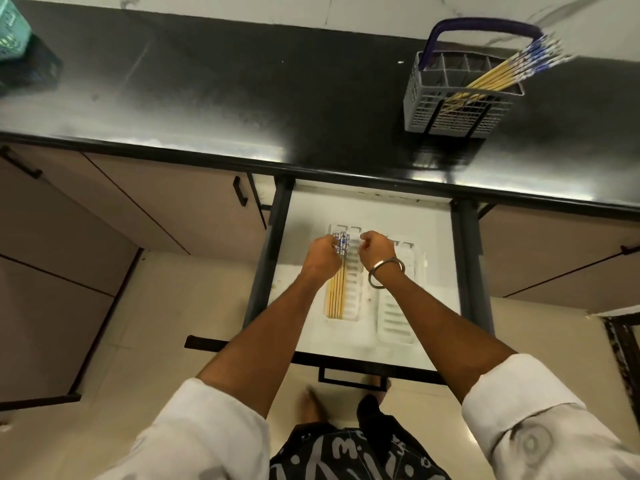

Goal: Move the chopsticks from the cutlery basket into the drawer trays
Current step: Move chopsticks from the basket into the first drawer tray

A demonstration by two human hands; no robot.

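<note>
The drawer (433,271) below the counter is pulled out, with two white slotted trays in it. In the left tray (353,289) lie several yellow chopsticks (336,292) with blue-and-white patterned tops. My left hand (322,256) is closed around those patterned tops. My right hand (377,249) hovers just to the right over the same tray, its fingers curled with nothing visible in them. The right tray (398,317) holds nothing. On the counter at the back right stands the grey cutlery basket (457,109) with a blue handle, and several more chopsticks (509,71) lean out of it.
A teal basket (10,29) sits at the counter's far left corner. The black counter edge (242,161) overhangs the drawer's back. Closed cabinet doors (104,220) flank the drawer. My feet stand on the tiled floor just in front of the drawer handle (349,379).
</note>
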